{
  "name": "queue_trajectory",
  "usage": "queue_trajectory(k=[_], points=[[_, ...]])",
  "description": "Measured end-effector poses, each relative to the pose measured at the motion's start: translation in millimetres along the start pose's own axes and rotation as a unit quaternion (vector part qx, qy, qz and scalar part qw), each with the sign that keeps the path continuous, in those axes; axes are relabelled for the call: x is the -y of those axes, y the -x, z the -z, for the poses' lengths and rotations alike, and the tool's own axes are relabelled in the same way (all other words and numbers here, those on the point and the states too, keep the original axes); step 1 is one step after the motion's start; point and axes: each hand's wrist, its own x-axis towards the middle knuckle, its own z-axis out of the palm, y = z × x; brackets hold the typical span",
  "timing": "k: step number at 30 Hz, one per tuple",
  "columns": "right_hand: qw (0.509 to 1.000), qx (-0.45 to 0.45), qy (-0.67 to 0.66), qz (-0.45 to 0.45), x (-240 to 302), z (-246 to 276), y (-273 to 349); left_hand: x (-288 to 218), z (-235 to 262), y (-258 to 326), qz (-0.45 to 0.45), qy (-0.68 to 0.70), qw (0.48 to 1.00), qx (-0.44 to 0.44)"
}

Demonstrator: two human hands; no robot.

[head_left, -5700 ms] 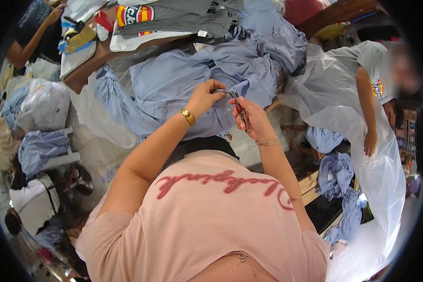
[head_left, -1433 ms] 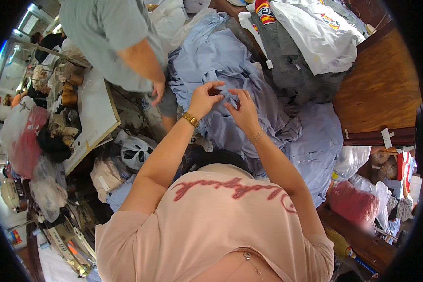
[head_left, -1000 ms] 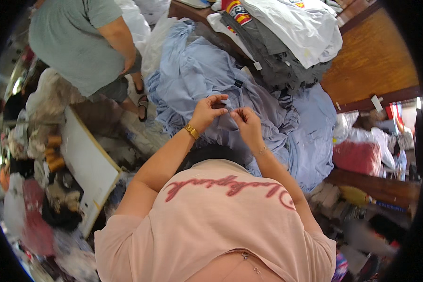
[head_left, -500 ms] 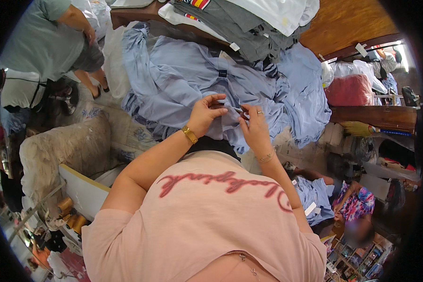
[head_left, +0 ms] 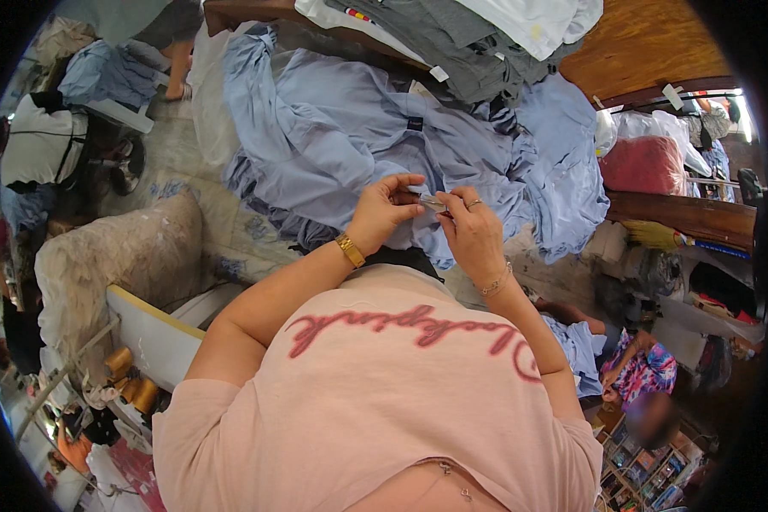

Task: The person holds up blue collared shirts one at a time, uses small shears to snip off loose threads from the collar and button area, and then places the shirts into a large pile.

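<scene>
Over a heap of light blue shirts [head_left: 341,111], my two hands meet with fingertips nearly touching. My left hand [head_left: 387,207], above a gold watch, is closed in a pinch. My right hand [head_left: 472,229], with a ring and a thin bracelet, is likewise pinched. Between them is a small silvery pointed thing [head_left: 431,203], too small to name; both sets of fingertips are on it. Just beyond my fingers lies the top shirt's collar area with a dark label [head_left: 414,124]. The palms and some fingers are hidden.
Folded grey garments [head_left: 435,43] are stacked behind the shirts. A plastic-covered bale [head_left: 119,256] and a white panel with a yellow edge [head_left: 154,333] stand at left. A wooden ledge [head_left: 683,218] is at right; a seated person [head_left: 644,371] is lower right.
My hands have drawn closer together, and the silvery thing now shows between them. The person at upper left has moved mostly out of view, uncovering blue garments there.
</scene>
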Motion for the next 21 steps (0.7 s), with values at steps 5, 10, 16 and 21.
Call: queue_trajectory(k=[5,10,16,21], points=[[0.999,-0.043,-0.027,0.017,-0.3,-6.5,4.4,4.2,-1.9,4.7,-0.008,0.001,1.0,0.003],[0.977,-0.136,-0.146,-0.07,-0.8,-13.4,8.2,8.7,-1.8,9.0,-0.009,0.002,1.0,-0.013],[0.991,-0.042,-0.105,-0.073,-0.4,-30.9,18.0,13.2,-3.7,11.1,-0.021,-0.01,1.0,-0.016],[0.911,0.017,-0.356,-0.209,-16.4,-48.0,18.4,10.3,-7.3,12.9,-0.039,-0.07,0.996,-0.028]])
